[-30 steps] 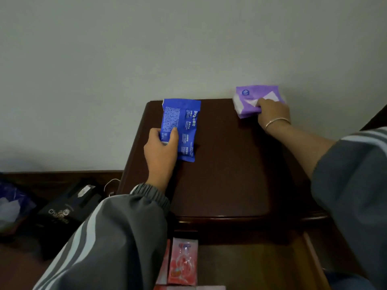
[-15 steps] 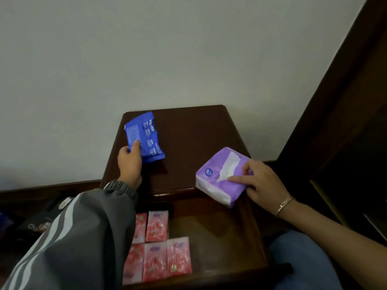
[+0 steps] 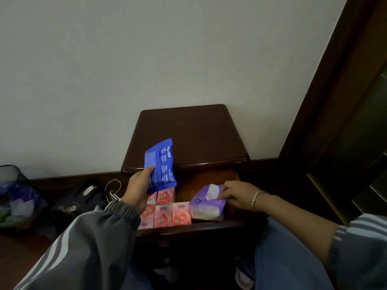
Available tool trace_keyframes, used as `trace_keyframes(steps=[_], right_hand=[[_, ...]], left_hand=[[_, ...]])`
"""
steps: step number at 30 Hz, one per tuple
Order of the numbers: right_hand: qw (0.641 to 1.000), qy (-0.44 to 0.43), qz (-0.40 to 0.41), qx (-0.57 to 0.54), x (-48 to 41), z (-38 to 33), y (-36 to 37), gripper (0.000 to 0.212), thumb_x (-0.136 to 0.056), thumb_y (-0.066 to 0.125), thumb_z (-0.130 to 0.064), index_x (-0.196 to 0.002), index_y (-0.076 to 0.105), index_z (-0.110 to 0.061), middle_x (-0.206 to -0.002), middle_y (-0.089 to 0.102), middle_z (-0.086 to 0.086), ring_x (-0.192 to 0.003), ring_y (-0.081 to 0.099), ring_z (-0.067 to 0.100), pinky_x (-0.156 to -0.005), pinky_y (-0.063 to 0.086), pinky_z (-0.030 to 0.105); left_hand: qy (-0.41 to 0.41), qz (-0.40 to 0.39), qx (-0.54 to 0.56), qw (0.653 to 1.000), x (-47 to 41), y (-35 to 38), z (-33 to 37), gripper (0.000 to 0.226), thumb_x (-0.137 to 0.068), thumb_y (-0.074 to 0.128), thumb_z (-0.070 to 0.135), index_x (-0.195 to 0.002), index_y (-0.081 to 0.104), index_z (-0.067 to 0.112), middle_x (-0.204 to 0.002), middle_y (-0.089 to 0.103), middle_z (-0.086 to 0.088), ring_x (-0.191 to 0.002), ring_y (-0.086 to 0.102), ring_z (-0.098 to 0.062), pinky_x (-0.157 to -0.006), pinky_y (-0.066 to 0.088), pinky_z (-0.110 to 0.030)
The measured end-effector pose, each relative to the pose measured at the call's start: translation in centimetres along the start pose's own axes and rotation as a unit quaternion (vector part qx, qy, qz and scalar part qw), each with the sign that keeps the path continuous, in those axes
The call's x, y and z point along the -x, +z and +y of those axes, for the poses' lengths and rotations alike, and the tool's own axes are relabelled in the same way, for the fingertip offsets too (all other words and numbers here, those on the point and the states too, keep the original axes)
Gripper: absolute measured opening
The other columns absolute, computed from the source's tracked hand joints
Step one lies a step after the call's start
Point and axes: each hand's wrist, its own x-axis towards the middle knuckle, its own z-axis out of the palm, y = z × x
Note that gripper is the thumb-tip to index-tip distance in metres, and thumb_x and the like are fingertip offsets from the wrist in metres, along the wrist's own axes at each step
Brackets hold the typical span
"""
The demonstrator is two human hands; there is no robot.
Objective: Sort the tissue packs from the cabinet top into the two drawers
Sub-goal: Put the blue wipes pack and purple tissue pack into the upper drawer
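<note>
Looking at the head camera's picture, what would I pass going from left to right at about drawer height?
Mesh waste bin → black package → white cord → left hand → blue pack → purple tissue pack → right hand.

The left grip (image 3: 139, 189) pinches a tilted blue pack (image 3: 160, 166) above the open drawer (image 3: 188, 230); the right grip (image 3: 236, 195) holds a purple pack (image 3: 207, 203) at the drawer's front right, just beside pink packs (image 3: 165, 214) lying in rows; behind is the dark cabinet top (image 3: 192, 135).
</note>
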Motion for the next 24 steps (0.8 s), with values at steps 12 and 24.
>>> trace_keyframes(steps=[12,24], right_hand=[[0.987,0.122,0.025,-0.098,-0.9,-3.5,3.8,0.054,-0.095,0.044,-0.043,-0.144,0.035,-0.022,-0.152,0.033,0.006,-0.138,0.034,0.021,-0.111,0.03,0.031],[0.967,0.148,-0.147,-0.148,-1.2,-3.9,4.7,0.048,-0.1,0.018,-0.046,-0.145,0.027,-0.034,-0.154,0.027,0.002,-0.142,0.02,0.028,-0.115,0.015,0.046]], left_hand=[[-0.08,0.002,-0.088,0.993,2.6,-0.6,-3.3,0.028,-0.093,0.058,0.026,-0.114,0.053,0.008,-0.107,0.067,-0.015,-0.092,0.068,-0.026,-0.064,0.054,-0.037],[-0.092,-0.028,-0.237,0.967,3.0,-1.0,-3.6,0.024,-0.094,0.057,0.028,-0.105,0.055,0.007,-0.095,0.068,-0.012,-0.084,0.066,-0.022,-0.07,0.052,-0.035]])
